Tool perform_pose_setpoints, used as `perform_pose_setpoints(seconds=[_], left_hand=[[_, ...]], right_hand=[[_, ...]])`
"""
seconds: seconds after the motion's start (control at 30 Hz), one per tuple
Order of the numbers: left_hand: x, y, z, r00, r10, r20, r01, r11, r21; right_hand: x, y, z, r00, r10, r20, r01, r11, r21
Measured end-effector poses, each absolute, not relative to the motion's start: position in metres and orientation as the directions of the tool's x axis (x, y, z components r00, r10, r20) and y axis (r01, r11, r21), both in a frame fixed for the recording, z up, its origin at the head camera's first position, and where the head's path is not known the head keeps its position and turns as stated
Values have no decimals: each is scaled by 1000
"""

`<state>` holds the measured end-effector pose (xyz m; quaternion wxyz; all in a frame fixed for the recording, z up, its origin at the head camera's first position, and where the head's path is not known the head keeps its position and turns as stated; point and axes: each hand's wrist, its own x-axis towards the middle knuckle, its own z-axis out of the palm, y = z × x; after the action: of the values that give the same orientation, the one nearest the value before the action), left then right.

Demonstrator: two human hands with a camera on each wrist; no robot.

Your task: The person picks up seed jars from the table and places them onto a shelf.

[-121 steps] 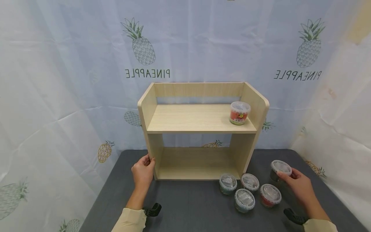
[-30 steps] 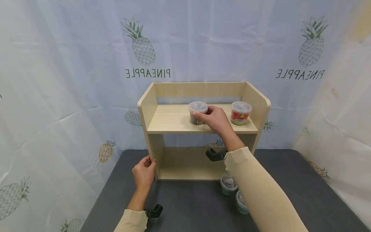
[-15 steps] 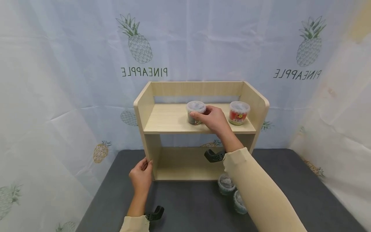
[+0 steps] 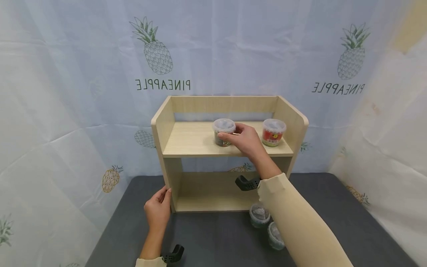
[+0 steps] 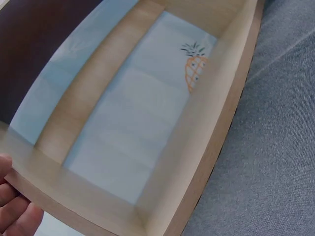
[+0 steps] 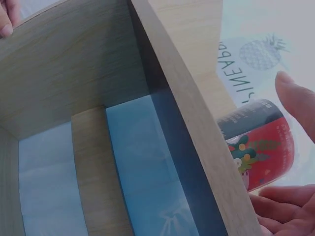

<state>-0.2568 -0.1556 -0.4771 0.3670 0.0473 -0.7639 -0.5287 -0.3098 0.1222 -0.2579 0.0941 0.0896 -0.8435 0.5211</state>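
Pale wood shelf [image 4: 197,139], dark grey table [image 4: 213,237], red-labelled tub [image 4: 273,132] (clear lid), pineapple-printed white backdrop [image 4: 66,74].

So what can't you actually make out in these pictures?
- Head view: the right sleeve covers part of the cups on the table, so their number is unclear.
- Label print on the red cup: too small.
- Left wrist view: left hand cut off by the frame edge.

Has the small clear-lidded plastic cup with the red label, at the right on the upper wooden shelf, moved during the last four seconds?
No. The red-label cup stands at the same spot beside the shelf's right side panel.
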Motion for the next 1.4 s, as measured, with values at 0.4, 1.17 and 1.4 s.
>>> perform_pose_setpoints(seconds=[0.4,1.17,1.4], left_hand=[[-255,-153,-480,-747,-445,494,316,416,853],[-260,-157,-476,-781,-441,443,289,374,881],[-258,-160,-475,-789,-440,428,266,383,885]], right_hand=[[-279,138,-278,-926,-35,375,-357,406,-842],[-180,247,-375,-710,328,623,-494,398,-773],[-163,277,-410,-745,480,464,-272,416,-868]])
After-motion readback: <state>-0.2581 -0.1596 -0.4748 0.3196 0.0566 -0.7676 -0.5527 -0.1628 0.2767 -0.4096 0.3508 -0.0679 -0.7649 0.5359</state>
